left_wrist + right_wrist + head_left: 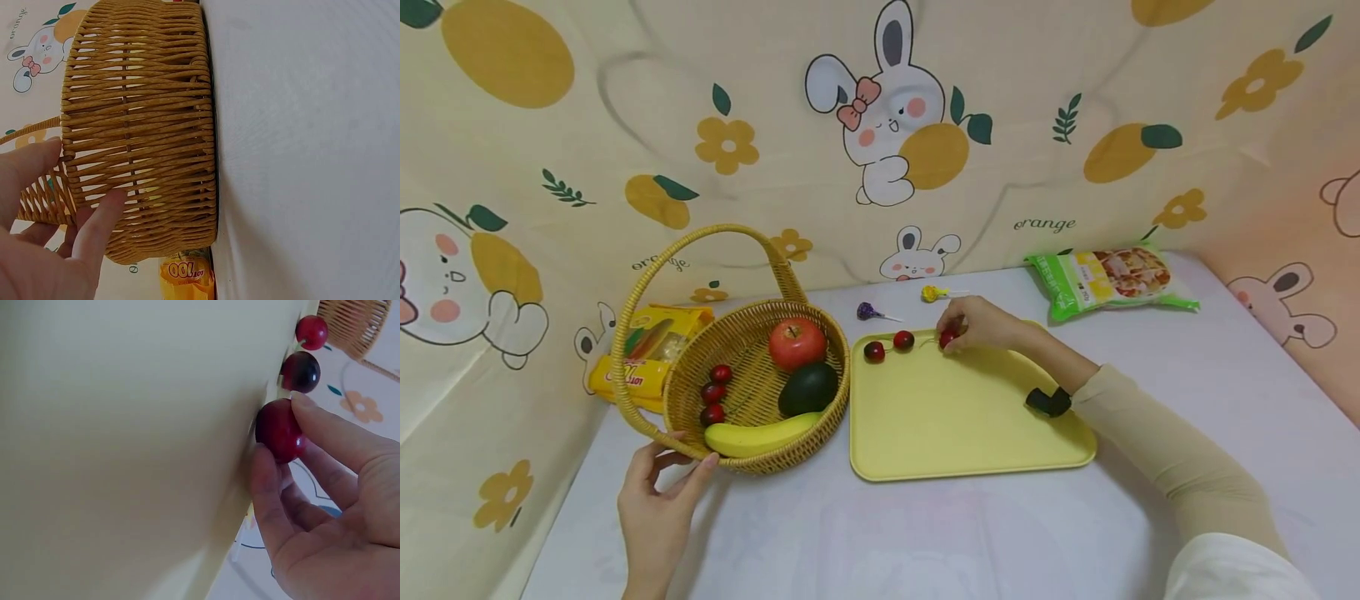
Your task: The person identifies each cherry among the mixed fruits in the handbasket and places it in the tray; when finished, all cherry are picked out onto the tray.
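My right hand (pixel 983 323) pinches a dark red cherry (pixel 278 430) between thumb and fingers, close over the far edge of the yellow tray (pixel 970 417). Left of it, two more cherries (pixel 874 351) lie along the same edge of the tray. My left hand (pixel 658 510) holds the wicker basket (pixel 137 125) at its near left rim, by the foot of the handle, thumb and fingers on either side. Inside the basket are a red apple (pixel 797 343), a dark green avocado (pixel 808 389), a banana (pixel 763 437) and three cherries (pixel 715 392).
Behind the tray lie a purple lollipop (pixel 867 311) and a yellow lollipop (pixel 932 293). A green and white food bag (pixel 1108 279) sits at the back right. Left of the basket, partly hidden by it, is a yellow packet (pixel 632 379). A printed cloth backdrop (pixel 760 242) rises behind.
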Motion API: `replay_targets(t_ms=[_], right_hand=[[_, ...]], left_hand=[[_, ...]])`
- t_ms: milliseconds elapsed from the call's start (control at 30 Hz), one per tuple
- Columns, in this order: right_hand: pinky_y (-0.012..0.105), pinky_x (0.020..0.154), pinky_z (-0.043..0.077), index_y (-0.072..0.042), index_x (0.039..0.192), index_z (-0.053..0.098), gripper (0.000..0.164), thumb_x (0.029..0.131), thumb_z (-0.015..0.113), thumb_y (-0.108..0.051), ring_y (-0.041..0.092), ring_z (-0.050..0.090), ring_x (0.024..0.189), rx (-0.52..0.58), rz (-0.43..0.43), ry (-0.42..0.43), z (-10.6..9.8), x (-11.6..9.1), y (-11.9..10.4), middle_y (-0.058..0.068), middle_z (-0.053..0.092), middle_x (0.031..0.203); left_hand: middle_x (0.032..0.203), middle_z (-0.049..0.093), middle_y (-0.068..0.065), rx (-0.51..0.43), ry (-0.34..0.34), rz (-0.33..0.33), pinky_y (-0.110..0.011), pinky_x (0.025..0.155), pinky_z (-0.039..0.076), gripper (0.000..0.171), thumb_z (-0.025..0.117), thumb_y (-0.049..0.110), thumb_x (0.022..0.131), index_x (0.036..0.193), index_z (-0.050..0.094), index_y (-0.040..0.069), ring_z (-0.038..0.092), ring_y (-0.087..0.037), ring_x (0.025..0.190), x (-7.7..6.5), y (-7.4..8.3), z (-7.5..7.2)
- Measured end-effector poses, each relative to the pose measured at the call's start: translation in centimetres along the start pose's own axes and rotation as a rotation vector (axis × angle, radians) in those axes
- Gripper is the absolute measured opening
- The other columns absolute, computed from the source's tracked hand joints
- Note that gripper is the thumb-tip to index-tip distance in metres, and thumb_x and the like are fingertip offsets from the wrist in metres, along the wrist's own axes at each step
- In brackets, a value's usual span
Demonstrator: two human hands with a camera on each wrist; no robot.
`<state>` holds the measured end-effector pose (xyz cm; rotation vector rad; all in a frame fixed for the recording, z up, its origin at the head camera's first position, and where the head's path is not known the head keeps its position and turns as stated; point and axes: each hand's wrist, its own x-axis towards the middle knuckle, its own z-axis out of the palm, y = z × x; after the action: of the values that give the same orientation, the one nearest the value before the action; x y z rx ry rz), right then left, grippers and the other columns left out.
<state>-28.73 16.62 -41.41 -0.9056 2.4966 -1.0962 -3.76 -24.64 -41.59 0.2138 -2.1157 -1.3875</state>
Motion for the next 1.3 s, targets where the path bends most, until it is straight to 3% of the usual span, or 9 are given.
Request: replay_targets(t_ms=[367, 567, 667, 733, 900, 1033, 1133, 1300], right_hand=[[0.038, 0.082, 0.056, 0.004, 0.101, 0.072, 0.024, 0.080, 0.083, -0.002, 0.026, 0.059, 0.089, -0.046, -0.007, 0.021, -0.2, -0.5, -0.2, 0.013, 0.063, 0.095], [0.035, 0.077, 0.053, 0.002, 0.106, 0.072, 0.026, 0.084, 0.080, -0.011, 0.029, 0.057, 0.094, -0.082, -0.069, 0.102, -0.9, -0.3, -1.5, 0.013, 0.064, 0.101], [0.036, 0.080, 0.056, -0.001, 0.110, 0.071, 0.027, 0.087, 0.078, -0.014, 0.029, 0.057, 0.098, -0.017, -0.167, 0.132, -1.1, 1.3, -4.2, 0.012, 0.065, 0.106], [0.037, 0.086, 0.057, -0.002, 0.112, 0.070, 0.026, 0.090, 0.076, -0.014, 0.027, 0.059, 0.101, 0.063, -0.242, 0.109, -0.7, 2.9, -6.7, 0.010, 0.065, 0.111], [0.031, 0.094, 0.056, -0.003, 0.120, 0.067, 0.029, 0.095, 0.069, -0.016, 0.015, 0.062, 0.106, 0.210, -0.368, -0.039, 2.2, 8.0, -13.2, 0.005, 0.067, 0.116], [0.021, 0.095, 0.053, -0.002, 0.123, 0.066, 0.032, 0.097, 0.068, -0.020, 0.010, 0.062, 0.106, 0.213, -0.430, -0.204, 5.4, 12.0, -18.3, 0.004, 0.067, 0.117], [0.015, 0.096, 0.049, -0.001, 0.127, 0.064, 0.036, 0.097, 0.067, -0.021, 0.007, 0.060, 0.108, 0.199, -0.443, -0.329, 7.7, 14.3, -21.6, 0.004, 0.066, 0.120], [0.011, 0.091, 0.048, -0.004, 0.128, 0.064, 0.036, 0.098, 0.065, -0.024, 0.004, 0.058, 0.108, 0.186, -0.342, -0.407, 11.2, 16.6, -24.4, -0.001, 0.066, 0.119]], left_hand=[[0.107, 0.060, -0.010, 0.010, -0.007, 0.001, -0.015, 0.070, 0.059, 0.045, 0.077, -0.018, 0.076, 0.118, 0.061, -0.009, 0.061, -0.010, 0.090, -0.1, 0.0, 0.4], [0.109, 0.060, -0.009, 0.033, -0.005, -0.031, -0.015, 0.071, 0.059, 0.045, 0.077, -0.015, 0.077, 0.119, 0.061, -0.007, 0.060, -0.010, 0.091, -0.3, 0.0, 0.4], [0.110, 0.059, -0.008, 0.035, 0.003, -0.051, -0.015, 0.071, 0.059, 0.045, 0.078, -0.015, 0.078, 0.119, 0.061, -0.006, 0.060, -0.011, 0.092, -0.4, -0.1, 0.1], [0.111, 0.059, -0.007, 0.041, 0.008, -0.053, -0.014, 0.070, 0.059, 0.046, 0.078, -0.014, 0.077, 0.119, 0.061, -0.006, 0.060, -0.010, 0.092, -0.4, -0.1, 0.0], [0.112, 0.060, -0.005, 0.062, 0.016, -0.040, -0.012, 0.068, 0.058, 0.045, 0.079, -0.014, 0.077, 0.118, 0.062, -0.007, 0.061, -0.009, 0.091, -0.3, -0.1, -0.4], [0.114, 0.061, -0.004, 0.066, 0.015, -0.046, -0.011, 0.068, 0.058, 0.046, 0.079, -0.015, 0.076, 0.118, 0.062, -0.007, 0.061, -0.008, 0.091, -0.2, 0.0, -0.5], [0.114, 0.062, -0.004, 0.060, 0.022, -0.050, -0.011, 0.067, 0.058, 0.045, 0.079, -0.015, 0.076, 0.117, 0.062, -0.007, 0.061, -0.008, 0.090, -0.2, 0.1, -0.4], [0.113, 0.062, -0.008, 0.034, 0.013, -0.001, -0.013, 0.068, 0.059, 0.045, 0.077, -0.018, 0.075, 0.116, 0.061, -0.010, 0.062, -0.009, 0.090, -0.1, 0.0, 0.1]])
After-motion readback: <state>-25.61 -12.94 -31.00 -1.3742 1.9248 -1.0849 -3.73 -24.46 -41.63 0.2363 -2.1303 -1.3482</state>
